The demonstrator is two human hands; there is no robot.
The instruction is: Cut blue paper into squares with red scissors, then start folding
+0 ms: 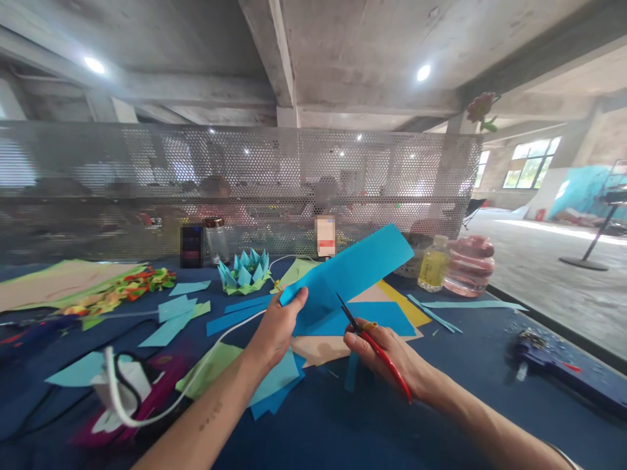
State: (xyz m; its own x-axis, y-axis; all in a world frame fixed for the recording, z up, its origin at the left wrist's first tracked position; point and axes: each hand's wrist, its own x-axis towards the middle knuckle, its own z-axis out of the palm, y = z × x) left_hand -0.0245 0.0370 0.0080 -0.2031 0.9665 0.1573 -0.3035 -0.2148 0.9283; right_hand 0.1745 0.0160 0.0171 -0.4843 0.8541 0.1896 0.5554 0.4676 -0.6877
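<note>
My left hand point(283, 324) pinches the lower left end of a long blue sheet of paper point(360, 261), which is held up at a slant above the table. Red-handled scissors point(369, 349) are gripped in my right hand point(392, 359). Their dark blades point up and left, close to the lower edge of the sheet; whether they touch it I cannot tell. Below lie more blue paper point(382, 318) and a pale peach sheet point(318, 349). A narrow blue strip point(351, 372) shows just under my right hand.
A folded blue-and-green paper crown point(245, 271) stands at the back, near a glass tumbler point(216, 240). On the right are a yellow bottle point(434, 264), a pink jug point(469, 266) and a glue gun point(539, 352). A white cable point(215, 352) crosses from a power strip point(147, 398). A perforated metal screen point(235, 170) rises behind.
</note>
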